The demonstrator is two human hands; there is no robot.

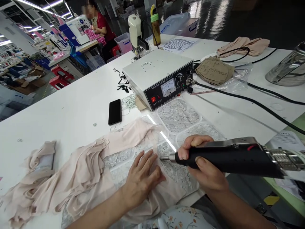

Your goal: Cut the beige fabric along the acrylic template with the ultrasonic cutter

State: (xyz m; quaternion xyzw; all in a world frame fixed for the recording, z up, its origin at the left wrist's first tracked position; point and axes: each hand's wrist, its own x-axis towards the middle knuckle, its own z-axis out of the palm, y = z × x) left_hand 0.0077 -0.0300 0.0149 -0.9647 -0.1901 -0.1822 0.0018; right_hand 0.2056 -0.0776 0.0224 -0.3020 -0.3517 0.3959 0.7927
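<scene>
My right hand [209,171] is wrapped round a black handheld ultrasonic tool [228,156]. Its metal tip [168,157] points left, close to the fingers of my left hand [144,176]. That hand lies with fingers apart on thin beige fabric [164,190], pressing it against a clear template [181,116] with rounded outlines over a speckled grey sheet. The tip is at the fabric's edge; whether it touches cannot be told. More beige fabric pieces [78,171] lie overlapped in a long heap to the left.
A control box [158,76] with dial and red switch stands behind the template, its black cable [238,95] running right. Around it are a phone [115,112], thin cords [130,101], a brown card pattern [214,70], a glass jug [288,68] and a bottle [155,30]. A person in red [105,28] sits at a sewing machine beyond.
</scene>
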